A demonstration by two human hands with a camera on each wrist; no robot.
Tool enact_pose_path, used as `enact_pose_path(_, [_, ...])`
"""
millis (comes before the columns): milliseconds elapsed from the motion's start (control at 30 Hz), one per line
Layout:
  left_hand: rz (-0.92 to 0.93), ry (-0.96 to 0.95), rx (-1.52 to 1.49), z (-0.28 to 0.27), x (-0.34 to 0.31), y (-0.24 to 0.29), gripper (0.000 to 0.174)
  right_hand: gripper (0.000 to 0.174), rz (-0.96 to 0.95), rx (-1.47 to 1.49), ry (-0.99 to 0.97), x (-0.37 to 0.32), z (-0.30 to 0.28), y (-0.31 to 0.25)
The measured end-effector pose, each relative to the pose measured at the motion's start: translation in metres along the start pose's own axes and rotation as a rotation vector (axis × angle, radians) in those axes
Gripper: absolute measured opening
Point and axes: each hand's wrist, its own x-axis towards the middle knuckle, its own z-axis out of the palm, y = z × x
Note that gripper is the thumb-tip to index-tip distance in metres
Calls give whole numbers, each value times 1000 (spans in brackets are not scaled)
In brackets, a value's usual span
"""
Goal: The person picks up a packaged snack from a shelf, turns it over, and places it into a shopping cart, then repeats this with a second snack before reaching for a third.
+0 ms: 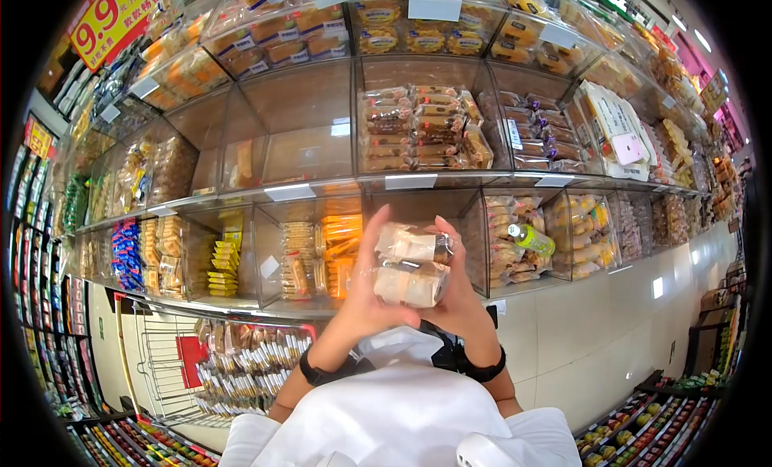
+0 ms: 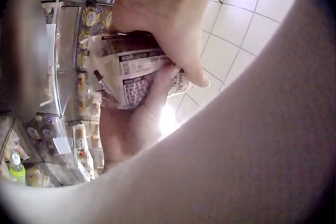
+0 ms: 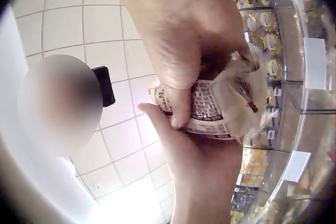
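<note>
Two wrapped food packs, an upper one [image 1: 414,246] and a lower one [image 1: 406,285], are together between both hands in front of the shelves. They have clear crinkled film and pale labels; small dark print covers the label side of the pack [image 3: 207,103] in the right wrist view. My left hand [image 1: 363,294] holds them from the left, with its thumb along the near side. From the right, my right hand [image 1: 460,294] grips the same packs, its fingers around their far edge. What is inside the film is mostly hidden by the labels.
Clear shelf bins [image 1: 422,195] of packaged snacks stand ahead. A green-labelled bottle [image 1: 531,239] lies on packs at the right, and a pink phone [image 1: 629,148] rests on a white package [image 1: 605,117]. At lower left is a wire cart [image 1: 161,358] with many packs.
</note>
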Motion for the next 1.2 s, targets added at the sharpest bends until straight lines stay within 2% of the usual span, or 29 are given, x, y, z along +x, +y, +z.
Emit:
enact_pose_path(100, [-62,99,-79,-4,3,-9,111,104,-33,-78,18,3,0,-1])
enact_pose_path(133, [-31,119,-127,-1,5,-8,95,103,-60,-160,-3,4,-3,-4])
enact_pose_path(167, [-74,141,-180,-4,7,-10,93,103,-88,-242,-24,5,-7,-6])
enact_pose_path(200, [-118,163,-234,-9,8,-15,91,88,-110,-260,-48,5,-12,-7])
enact_pose_path(233, [-162,184,-288,-12,9,-18,89,80,-71,-170,-71,5,-17,-4])
enact_pose_path(267, [-147,179,-290,-13,10,-17,75,73,-33,-81,-95,4,-22,1])
enact_pose_path(300, [-218,201,-353,-13,11,-15,70,66,6,8,-118,5,-24,3])
enact_pose_path(333, [-289,223,-415,-12,12,-12,65,53,38,17,-53,7,-23,-3])
enact_pose_path(367, [-359,245,-477,-12,13,-10,60,53,37,-52,-51,8,-25,-2])
enact_pose_path(400, [-415,192,-405,-14,14,-13,60,54,36,-121,-48,9,-28,-1])
enact_pose_path(533, [-601,178,-647,-15,20,-14,60,64,-37,-393,-19,12,-31,-1])
enact_pose_path(667, [-867,8,-833,-31,22,-28,58,72,-156,-727,-94,13,-32,0])
enact_pose_path(767, [-976,26,-809,-29,23,-29,55,75,-216,-962,-187,9,-26,-4])
enact_pose_path(800, [-982,-59,-888,-34,21,-32,51,75,-244,-1049,-236,7,-24,-5])
enact_pose_path(833, [-1001,-70,-844,-35,19,-36,50,75,-271,-1135,-285,5,-23,-5])
enact_pose_path(967, [-1080,-80,-771,-32,10,-43,47,76,-325,-1179,-468,-5,-20,2])
enact_pose_path(1067, [-1101,-128,-904,-33,1,-58,48,75,-304,-1067,-449,-15,-19,13])
enact_pose_path(1167, [-1089,49,-617,-15,4,-33,51,69,-333,-889,-396,-19,-19,29])
enact_pose_path(1200, [-1104,-40,-664,-19,5,-35,53,67,-352,-832,-371,-19,-21,32])
